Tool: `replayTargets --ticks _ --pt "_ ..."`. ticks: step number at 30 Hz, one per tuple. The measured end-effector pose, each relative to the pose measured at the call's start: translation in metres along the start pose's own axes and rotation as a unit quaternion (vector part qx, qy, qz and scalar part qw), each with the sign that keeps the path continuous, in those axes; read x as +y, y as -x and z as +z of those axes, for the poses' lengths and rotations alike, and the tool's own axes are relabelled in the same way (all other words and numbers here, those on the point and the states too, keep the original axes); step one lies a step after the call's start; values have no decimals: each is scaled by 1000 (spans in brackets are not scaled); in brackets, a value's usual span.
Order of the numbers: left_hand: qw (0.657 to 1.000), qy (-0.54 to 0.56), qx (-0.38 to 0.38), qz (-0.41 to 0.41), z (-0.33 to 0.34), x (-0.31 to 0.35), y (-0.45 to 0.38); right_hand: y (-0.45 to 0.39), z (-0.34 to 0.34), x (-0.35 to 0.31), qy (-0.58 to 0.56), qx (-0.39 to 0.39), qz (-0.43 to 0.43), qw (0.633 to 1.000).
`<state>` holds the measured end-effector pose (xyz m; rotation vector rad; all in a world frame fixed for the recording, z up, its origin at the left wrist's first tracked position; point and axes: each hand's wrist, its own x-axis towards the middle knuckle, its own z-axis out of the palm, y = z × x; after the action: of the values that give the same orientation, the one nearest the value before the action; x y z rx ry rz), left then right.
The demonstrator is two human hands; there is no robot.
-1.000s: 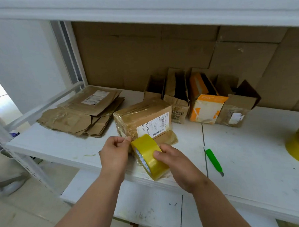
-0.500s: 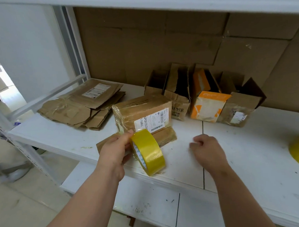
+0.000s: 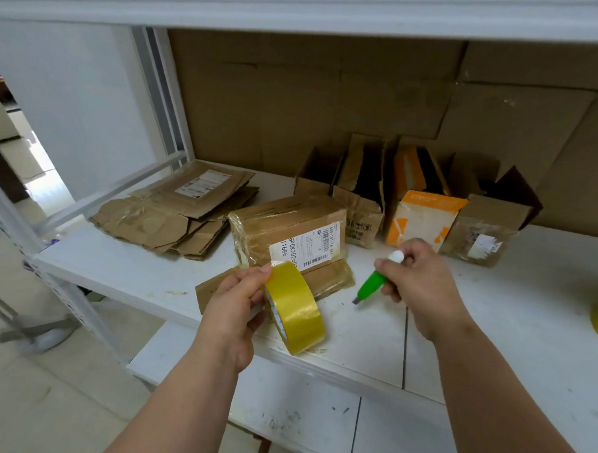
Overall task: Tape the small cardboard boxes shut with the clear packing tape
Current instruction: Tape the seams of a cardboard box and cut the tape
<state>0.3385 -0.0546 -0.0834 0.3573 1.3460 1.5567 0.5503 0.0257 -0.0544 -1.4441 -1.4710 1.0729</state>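
Tape roll [image 3: 294,307], yellowish and clear, stands on edge just in front of the taped labelled box [image 3: 287,233] on the white bench [image 3: 500,320], gripped by the left hand [image 3: 231,306]. Right of the box, the right hand [image 3: 420,282] pinches a green utility knife [image 3: 372,281], blade pointing down-left. Behind the box stand open small boxes [image 3: 423,203]; left of it lies flattened cardboard [image 3: 173,214].
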Motion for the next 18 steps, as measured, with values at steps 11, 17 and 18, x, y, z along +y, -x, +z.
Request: replayTargets --ticks 11,17,18 --pt "1000 6 -3 -7 -2 4 -3 -1 65 -59 -222 -150 28 963" --pt "1000 14 -14 2 -4 3 -2 -1 82 -60 -83 -185 -22 979" --pt "1000 15 -14 3 -4 3 -2 -2 84 -61 -59 -182 -34 981"
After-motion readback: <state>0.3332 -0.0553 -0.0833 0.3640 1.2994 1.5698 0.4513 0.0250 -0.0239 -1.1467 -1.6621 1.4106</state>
